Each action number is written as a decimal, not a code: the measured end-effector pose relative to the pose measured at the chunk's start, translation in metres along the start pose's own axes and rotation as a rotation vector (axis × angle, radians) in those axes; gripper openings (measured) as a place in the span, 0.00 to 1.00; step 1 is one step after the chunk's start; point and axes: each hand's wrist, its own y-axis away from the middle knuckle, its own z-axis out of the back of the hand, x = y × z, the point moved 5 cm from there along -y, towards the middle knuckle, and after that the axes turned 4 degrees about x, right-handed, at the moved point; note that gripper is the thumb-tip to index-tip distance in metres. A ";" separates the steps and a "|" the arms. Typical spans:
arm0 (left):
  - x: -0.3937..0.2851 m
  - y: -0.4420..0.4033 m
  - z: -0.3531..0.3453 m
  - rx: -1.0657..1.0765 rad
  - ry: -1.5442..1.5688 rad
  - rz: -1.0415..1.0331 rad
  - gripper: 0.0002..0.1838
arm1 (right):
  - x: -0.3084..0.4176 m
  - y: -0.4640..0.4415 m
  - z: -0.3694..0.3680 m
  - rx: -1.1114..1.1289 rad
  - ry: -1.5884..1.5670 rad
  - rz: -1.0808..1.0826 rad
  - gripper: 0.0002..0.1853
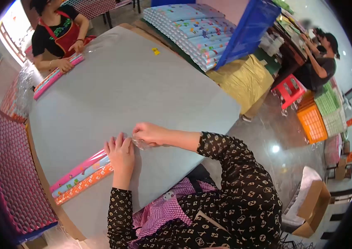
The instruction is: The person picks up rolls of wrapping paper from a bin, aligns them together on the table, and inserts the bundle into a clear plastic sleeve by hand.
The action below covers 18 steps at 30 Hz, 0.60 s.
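Observation:
Three wrapping paper rolls lie side by side on the grey table, angled toward me: a pink roll [78, 169], a light blue patterned roll [81, 176] and an orange roll [83, 183]. Shiny clear film seems to cover them. My left hand [122, 157] rests flat over their right end, fingers stretched out, hiding that end. Just beyond it, my right hand [147, 133] is closed on crumpled clear plastic film [139, 143] at the end of the bundle. The fingertips of the right hand are partly hidden.
Across the grey table [142, 91], a co-worker in a red apron [66, 41] handles a similar bundle [55, 77]. Stacked rolls [22, 170] fill a bin at left; blue rolls [196, 33] are piled behind. A yellow scrap [156, 51] lies on the table. Another person [323, 62] sits at right.

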 end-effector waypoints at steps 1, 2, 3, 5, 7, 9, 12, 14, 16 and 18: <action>-0.001 -0.001 0.001 0.011 0.000 -0.010 0.10 | -0.005 0.000 0.001 0.021 0.024 0.006 0.11; -0.003 -0.002 0.002 0.023 0.001 -0.020 0.10 | 0.000 0.001 0.005 -0.124 0.405 0.324 0.13; -0.004 -0.002 0.003 -0.089 -0.004 -0.058 0.07 | 0.015 0.013 -0.002 -0.266 0.776 0.660 0.15; -0.001 -0.001 0.000 -0.081 0.004 -0.035 0.08 | 0.026 0.034 -0.015 -0.296 1.012 0.819 0.16; 0.001 -0.001 -0.001 -0.052 0.032 -0.041 0.10 | 0.036 0.044 -0.028 -0.345 1.238 0.982 0.16; -0.001 -0.002 0.002 -0.041 0.033 -0.011 0.12 | 0.034 0.045 -0.040 -0.436 1.543 1.087 0.14; -0.002 -0.002 0.002 -0.043 0.031 0.017 0.13 | 0.015 0.023 -0.035 -0.382 1.473 1.028 0.12; -0.002 -0.002 0.002 0.003 0.021 0.018 0.13 | 0.009 0.015 -0.032 -0.339 1.498 0.976 0.10; -0.001 -0.002 0.004 -0.025 0.037 0.020 0.12 | 0.008 0.012 -0.031 -0.296 1.525 0.917 0.09; -0.002 -0.002 0.004 -0.026 0.029 -0.011 0.11 | 0.011 0.010 -0.028 -0.245 1.442 0.887 0.06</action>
